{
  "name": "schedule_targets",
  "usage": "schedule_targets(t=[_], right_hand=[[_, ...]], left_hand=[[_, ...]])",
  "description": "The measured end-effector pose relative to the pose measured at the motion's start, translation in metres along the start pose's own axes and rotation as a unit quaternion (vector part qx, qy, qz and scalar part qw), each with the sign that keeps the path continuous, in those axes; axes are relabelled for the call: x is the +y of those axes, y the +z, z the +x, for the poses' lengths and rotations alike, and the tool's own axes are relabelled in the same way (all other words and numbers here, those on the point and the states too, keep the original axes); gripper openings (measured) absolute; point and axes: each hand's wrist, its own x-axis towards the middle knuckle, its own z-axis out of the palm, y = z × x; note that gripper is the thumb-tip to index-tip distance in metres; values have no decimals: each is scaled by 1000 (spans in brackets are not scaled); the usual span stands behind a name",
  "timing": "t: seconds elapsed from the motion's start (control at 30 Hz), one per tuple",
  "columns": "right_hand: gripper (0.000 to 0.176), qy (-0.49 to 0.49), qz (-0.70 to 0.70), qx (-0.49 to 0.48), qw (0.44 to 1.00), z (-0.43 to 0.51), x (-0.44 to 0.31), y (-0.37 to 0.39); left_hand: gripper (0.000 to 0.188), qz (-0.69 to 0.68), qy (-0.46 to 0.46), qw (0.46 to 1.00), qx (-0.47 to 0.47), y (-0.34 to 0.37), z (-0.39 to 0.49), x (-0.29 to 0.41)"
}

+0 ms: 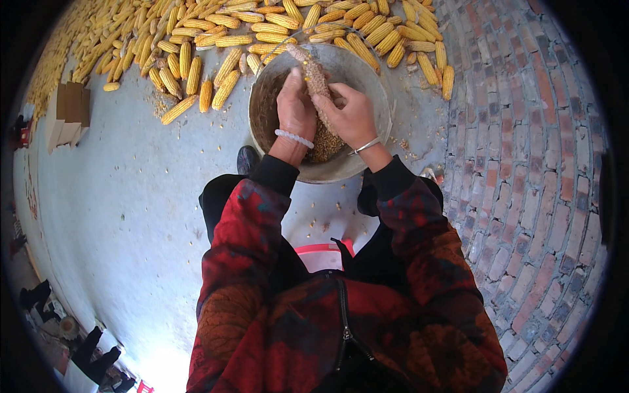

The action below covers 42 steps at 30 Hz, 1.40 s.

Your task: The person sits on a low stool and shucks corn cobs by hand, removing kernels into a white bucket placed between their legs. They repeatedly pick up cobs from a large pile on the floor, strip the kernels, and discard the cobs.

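Note:
Over a round metal pail (381,81) I hold a mostly bare corn cob (317,78), tilted, with a few yellow kernels left near its upper part. My right hand (351,113) is closed around the cob's lower part, a bangle at the wrist. My left hand (296,105), with a pale beaded bracelet at the wrist, lies against the cob's left side, thumb pointing up; its fingers are partly hidden. Loose corn kernels (327,145) lie in the pail beneath my hands. The pail's wire handle arches over its far rim.
A large heap of yellow corn ears (231,39) spreads beyond the pail. A brick wall (521,162) rises at the right. An open cardboard box (69,115) stands at the left. Scattered kernels dot the concrete floor (132,196). A pink-rimmed object (319,255) shows between my legs.

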Motion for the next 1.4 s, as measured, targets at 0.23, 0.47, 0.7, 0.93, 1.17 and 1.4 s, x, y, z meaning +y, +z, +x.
schedule_targets(t=[0.23, 0.47, 0.7, 0.93, 1.17, 1.4], right_hand=[[29, -35, -61, 42, 997, 2, -1, 1], [27, -51, -12, 38, 998, -1, -2, 5], [32, -96, -100, 90, 986, 1, -6, 1], [33, -90, -102, 96, 986, 1, -10, -1], [36, -116, -149, 120, 975, 5, -10, -6], [40, -168, -203, 136, 955, 8, -13, -10]], left_hand=[[32, 109, 90, 990, 2, 8, -5, -5], [25, 141, 124, 981, 40, 7, -3, -6], [26, 104, 120, 987, 29, 12, -1, 13], [31, 114, 114, 987, -12, 17, -6, 18], [33, 108, 101, 988, -43, 18, -3, 22], [35, 156, 99, 982, -45, 25, -10, 27]])
